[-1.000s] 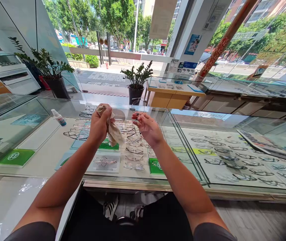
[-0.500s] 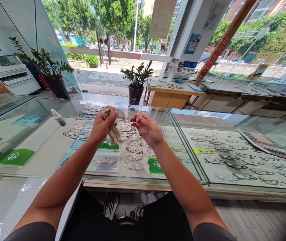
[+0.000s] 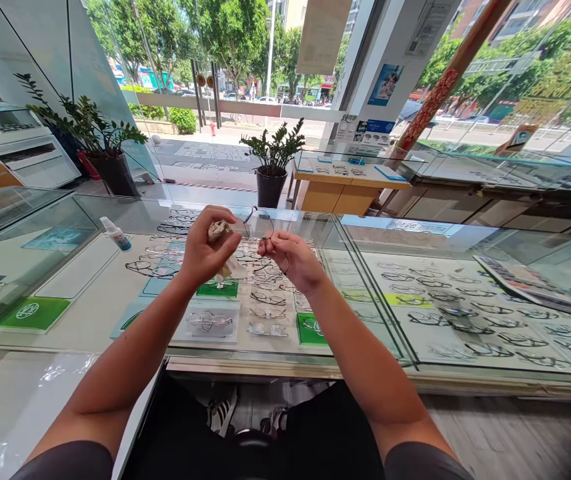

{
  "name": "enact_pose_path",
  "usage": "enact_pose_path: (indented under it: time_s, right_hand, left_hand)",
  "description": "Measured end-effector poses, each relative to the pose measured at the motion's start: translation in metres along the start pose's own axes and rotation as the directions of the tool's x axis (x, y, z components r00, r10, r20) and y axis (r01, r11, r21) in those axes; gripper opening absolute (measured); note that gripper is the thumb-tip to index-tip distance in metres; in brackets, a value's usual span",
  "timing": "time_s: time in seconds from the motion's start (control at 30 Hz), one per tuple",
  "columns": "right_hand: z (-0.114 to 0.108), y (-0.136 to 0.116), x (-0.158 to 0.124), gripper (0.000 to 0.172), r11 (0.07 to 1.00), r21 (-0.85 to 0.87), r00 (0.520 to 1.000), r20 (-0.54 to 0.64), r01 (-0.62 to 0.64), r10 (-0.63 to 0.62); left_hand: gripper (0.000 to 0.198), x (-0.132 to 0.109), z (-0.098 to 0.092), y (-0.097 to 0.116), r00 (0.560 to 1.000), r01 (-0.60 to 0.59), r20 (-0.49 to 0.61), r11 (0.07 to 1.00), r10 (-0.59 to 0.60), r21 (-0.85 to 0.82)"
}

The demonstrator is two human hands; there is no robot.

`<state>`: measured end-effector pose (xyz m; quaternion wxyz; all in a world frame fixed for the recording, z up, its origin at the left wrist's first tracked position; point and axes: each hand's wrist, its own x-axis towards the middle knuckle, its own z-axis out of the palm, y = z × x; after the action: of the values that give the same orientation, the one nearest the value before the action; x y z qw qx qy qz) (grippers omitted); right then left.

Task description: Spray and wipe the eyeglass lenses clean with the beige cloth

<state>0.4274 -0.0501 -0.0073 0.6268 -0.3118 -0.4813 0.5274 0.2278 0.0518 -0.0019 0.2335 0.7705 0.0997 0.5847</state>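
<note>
A crumpled beige cloth (image 3: 219,231) lies in my left hand (image 3: 206,248), with the thumb and fingers curved round it and its lower end hanging down. My right hand (image 3: 293,260) pinches a pair of thin dark-framed eyeglasses (image 3: 264,238) by the frame. One round lens rises above the fingertips, close to the left hand's fingers but apart from them. Both hands are over the glass display counter (image 3: 295,353), in which rows of eyeglasses (image 3: 268,298) lie.
A small white spray bottle (image 3: 115,233) stands on the counter at the left. A magazine (image 3: 535,283) lies on the glass at the right. Beyond the counter are a potted plant (image 3: 271,167) and a wooden cabinet (image 3: 340,195). A green card (image 3: 33,313) is at the left.
My left hand has loosened its pinch on the cloth, the thumb and fingers now further apart. The eyeglasses have tilted slightly left and lower in my right hand.
</note>
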Motion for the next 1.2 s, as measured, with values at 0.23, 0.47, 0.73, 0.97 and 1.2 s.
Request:
enact_pose_path:
  time_s: [0.23,0.47,0.73,0.97,1.2]
  right_hand:
    - [-0.005,-0.004,0.003,0.023,0.997,-0.075,0.998,0.056,-0.005,0.009]
    - [-0.006,-0.009,0.003,0.022,0.990,-0.138,0.995,0.102,0.000,0.014]
    - [-0.013,-0.009,0.002,0.023,0.973,-0.223,0.989,0.148,0.058,-0.025]
    - [-0.017,-0.010,0.003,0.023,0.953,-0.289,0.984,0.171,0.089,-0.040]
    - [-0.019,-0.010,0.003,0.025,0.936,-0.339,0.987,0.150,0.101,-0.052]
  left_hand:
    - [0.065,-0.001,-0.003,-0.002,0.969,-0.244,0.111,0.916,0.220,0.317]
    - [0.063,-0.004,-0.002,-0.009,0.951,-0.309,0.103,0.862,0.292,0.401]
    - [0.059,-0.003,-0.001,-0.008,0.922,-0.382,0.094,0.835,0.376,0.396]
    - [0.061,-0.003,-0.003,-0.010,0.918,-0.391,0.120,0.816,0.377,0.427]
    - [0.060,-0.002,-0.004,-0.010,0.907,-0.416,0.124,0.810,0.403,0.414]
